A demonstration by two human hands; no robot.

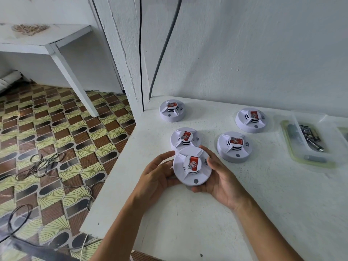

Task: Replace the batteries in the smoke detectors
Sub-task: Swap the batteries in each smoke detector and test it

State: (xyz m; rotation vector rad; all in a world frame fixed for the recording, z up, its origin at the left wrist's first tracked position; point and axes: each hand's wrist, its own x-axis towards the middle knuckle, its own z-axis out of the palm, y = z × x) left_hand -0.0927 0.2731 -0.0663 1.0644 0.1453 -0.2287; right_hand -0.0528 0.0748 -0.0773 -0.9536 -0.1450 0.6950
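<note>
Both hands cradle a white smoke detector (192, 166) face up just above the desk (244, 213): left hand (156, 178) at 9 o'clock, right hand (220, 179) at 3, fingers curled round its rim. Four more detectors lie beyond, toward 12 and 2 o'clock.

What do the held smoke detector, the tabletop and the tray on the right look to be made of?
Held smoke detector: white moulded plastic, smooth with a slight sheen, probably; it bears a red paper-like label.
Tabletop: white-painted, matte and gritty with specks; the base material is unclear.
Tray: translucent plastic, judging by the surface showing through it; greenish rim.
</note>
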